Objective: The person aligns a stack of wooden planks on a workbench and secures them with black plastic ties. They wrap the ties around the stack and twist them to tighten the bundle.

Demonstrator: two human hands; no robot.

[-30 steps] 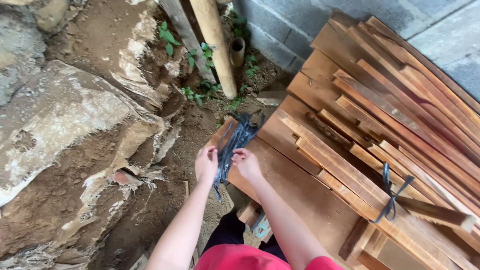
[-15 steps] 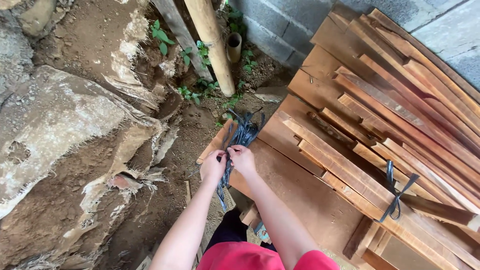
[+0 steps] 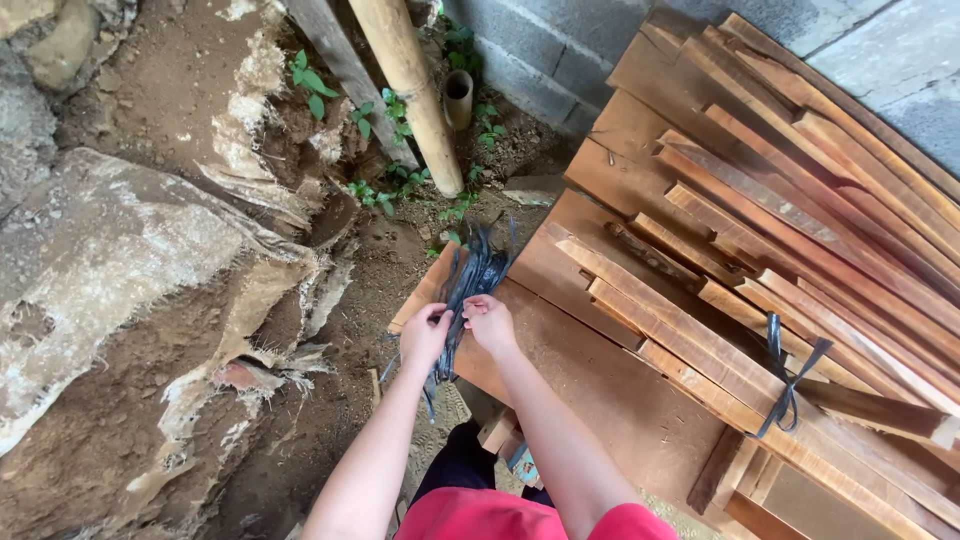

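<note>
Torn sheeting [image 3: 130,270]: we log pale, frayed material draped over the earth bank at far left.
Pole [image 3: 408,85]: a round wooden post leaning up from the soil, plants at its foot.
Left hand [image 3: 425,335]: ours, fingers pinched on the dark strips.
Dark strips [image 3: 470,280]: a bundle of black straps, fanning upward over the board's corner, held between both hands.
Right hand [image 3: 490,322]: ours, closed on the same strips.
Wide board [image 3: 610,390]: lying flat beneath the hands.
Stacked planks [image 3: 800,230]: reddish lengths at right, one bundle tied with a black strap [image 3: 790,375].

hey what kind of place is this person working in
Likely an outdoor wood yard or rough work area: stacked wooden planks, bare dirt ground, and a block wall. Both hands hold dark straps.
</note>
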